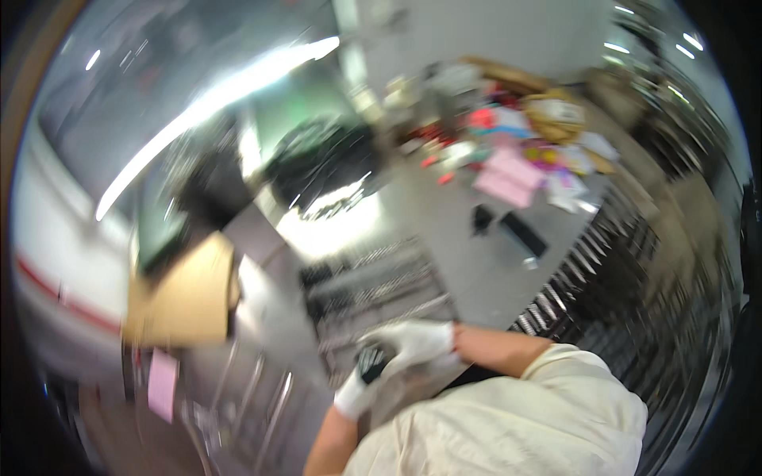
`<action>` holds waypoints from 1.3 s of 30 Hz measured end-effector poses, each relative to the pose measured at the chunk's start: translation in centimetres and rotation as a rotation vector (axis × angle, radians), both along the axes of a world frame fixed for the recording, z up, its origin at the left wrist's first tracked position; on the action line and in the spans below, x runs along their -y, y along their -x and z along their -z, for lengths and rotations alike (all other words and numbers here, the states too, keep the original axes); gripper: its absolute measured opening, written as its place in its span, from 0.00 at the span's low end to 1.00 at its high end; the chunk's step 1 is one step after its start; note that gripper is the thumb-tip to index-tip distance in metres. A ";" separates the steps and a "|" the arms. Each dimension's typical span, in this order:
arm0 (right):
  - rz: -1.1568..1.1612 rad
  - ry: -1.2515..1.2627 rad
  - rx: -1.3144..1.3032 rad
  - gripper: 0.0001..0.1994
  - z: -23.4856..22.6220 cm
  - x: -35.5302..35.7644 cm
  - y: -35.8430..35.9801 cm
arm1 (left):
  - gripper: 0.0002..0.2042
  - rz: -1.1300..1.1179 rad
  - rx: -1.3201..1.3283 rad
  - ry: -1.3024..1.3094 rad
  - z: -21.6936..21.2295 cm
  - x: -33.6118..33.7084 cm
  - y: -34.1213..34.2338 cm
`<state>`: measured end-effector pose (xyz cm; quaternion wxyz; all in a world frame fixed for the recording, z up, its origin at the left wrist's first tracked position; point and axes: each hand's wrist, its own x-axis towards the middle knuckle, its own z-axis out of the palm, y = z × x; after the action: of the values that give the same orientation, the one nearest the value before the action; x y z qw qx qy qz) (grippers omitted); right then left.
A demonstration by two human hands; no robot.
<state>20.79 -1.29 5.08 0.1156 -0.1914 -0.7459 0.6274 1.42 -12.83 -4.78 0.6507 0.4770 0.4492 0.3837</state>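
My left hand, in a white glove, comes up from the lower edge in front of my body. Its fingers are mostly hidden by my right hand, also white-gloved, which reaches in from the right with its fingers curled. The two hands meet at a small dark patch with pale marks. Blur keeps me from telling whether this is a held thing or part of the left glove. Just beyond the hands lies a stack of dark, ridged metal parts in rows.
A grey metal table holds a black oblong object, pink paper and a colourful heap. A black plastic bag lies farther off. Cardboard stands at left above a pink sheet. Rows of metal parts line the right.
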 end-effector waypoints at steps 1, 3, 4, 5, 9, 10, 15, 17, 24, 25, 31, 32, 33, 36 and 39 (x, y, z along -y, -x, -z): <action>-0.019 -0.085 0.096 0.35 -0.7 0.8 -0.4 | 0.13 0.130 -0.291 -0.576 1.5 0.1 1.7; -0.014 -0.215 0.111 0.35 -1.1 2.4 -0.6 | 0.13 0.088 -0.142 -0.216 -2.7 2.3 1.0; -0.004 -0.105 0.061 0.36 -1.0 2.9 -0.3 | 0.14 0.047 -0.098 -0.135 -3.3 2.6 0.6; 0.016 0.009 0.019 0.38 -0.7 3.6 0.1 | 0.14 -0.042 -0.168 -0.201 -2.1 3.2 0.4; 0.177 0.281 -0.143 0.38 2.4 5.5 1.5 | 0.14 -0.015 0.284 0.186 -3.9 3.5 0.8; 0.229 0.382 -0.109 0.35 1.5 5.6 1.7 | 0.14 0.059 0.254 0.008 -2.6 3.3 1.5; 0.117 1.075 -0.466 0.36 2.9 4.0 2.5 | 0.15 -0.244 0.259 -0.028 -4.6 5.0 1.4; -0.059 1.170 -0.668 0.38 2.8 2.8 3.7 | 0.15 -0.464 0.214 -0.202 -4.3 5.9 1.8; 0.190 0.518 -0.459 0.31 3.6 1.3 8.9 | 0.15 -1.181 0.161 -0.200 1.7 6.6 2.8; 0.247 0.359 -0.385 0.28 3.9 1.5 9.7 | 0.15 -1.210 0.198 -0.179 2.5 6.7 2.8; 0.241 -0.481 -0.162 0.18 5.4 1.7 11.6 | 0.13 -1.190 0.157 -0.194 4.9 6.8 2.2; 0.247 -0.430 -0.172 0.19 5.3 2.2 11.8 | 0.14 -1.173 0.150 -0.203 5.3 6.9 2.3; 0.270 -0.488 -0.171 0.19 5.0 2.3 11.9 | 0.15 -1.189 0.099 -0.178 5.6 6.6 2.3; 0.223 -0.729 -0.116 0.18 3.3 2.9 12.5 | 0.16 -1.242 0.826 -0.113 7.9 6.0 3.0; 0.250 -0.675 -0.112 0.18 2.8 3.2 11.7 | 0.15 -1.187 0.037 -0.186 4.2 6.8 2.9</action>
<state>9.12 -4.45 2.31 0.2887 -0.1977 -0.8744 0.3361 -1.51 -19.59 -8.96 0.2886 0.1926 0.5919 0.7275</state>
